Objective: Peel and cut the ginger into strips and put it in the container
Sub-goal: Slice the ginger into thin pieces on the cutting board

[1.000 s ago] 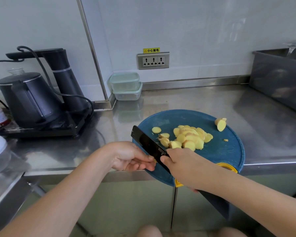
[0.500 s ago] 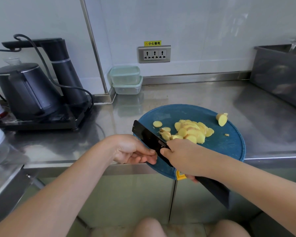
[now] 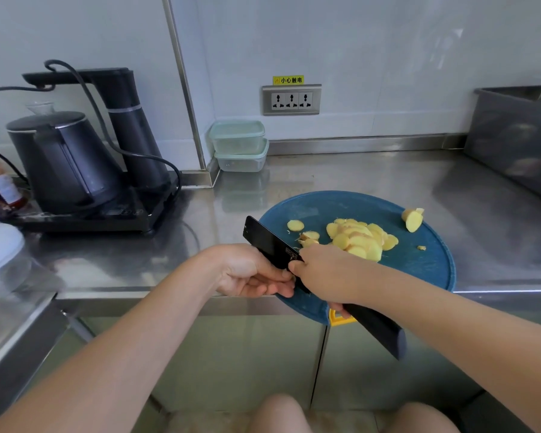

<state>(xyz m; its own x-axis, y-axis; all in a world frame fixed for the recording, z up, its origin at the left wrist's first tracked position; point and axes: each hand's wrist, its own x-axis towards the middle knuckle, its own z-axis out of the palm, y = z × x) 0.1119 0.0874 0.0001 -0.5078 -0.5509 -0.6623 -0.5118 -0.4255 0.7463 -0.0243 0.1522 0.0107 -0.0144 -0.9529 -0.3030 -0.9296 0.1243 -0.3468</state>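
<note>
Peeling looks done & slicing mostly done: ginger slices (image 3: 359, 239) sit piled mid cutting board (image 3: 419, 273), w/ one ginger end chunk (image 3: 413, 219) uncut near the board's far-right edge. No strips visible yet, so strip-cutting and the transfer are left, I'd judge; the stacked containers (image 3: 238, 145) wait lidded at the surface's (image 3: 372, 176) back edge, by the wall corner. Board overhangs the surface's front edge. Right hand (image 3: 328, 273) is wrapped round the knife (image 3: 272, 243) where handle meets blade, blade angled up-left over the board's near-left edge. Left hand (image 3: 250, 273) is just beside it, fingertips against the blade's flat; can't tell if it pinches anything.
</note>
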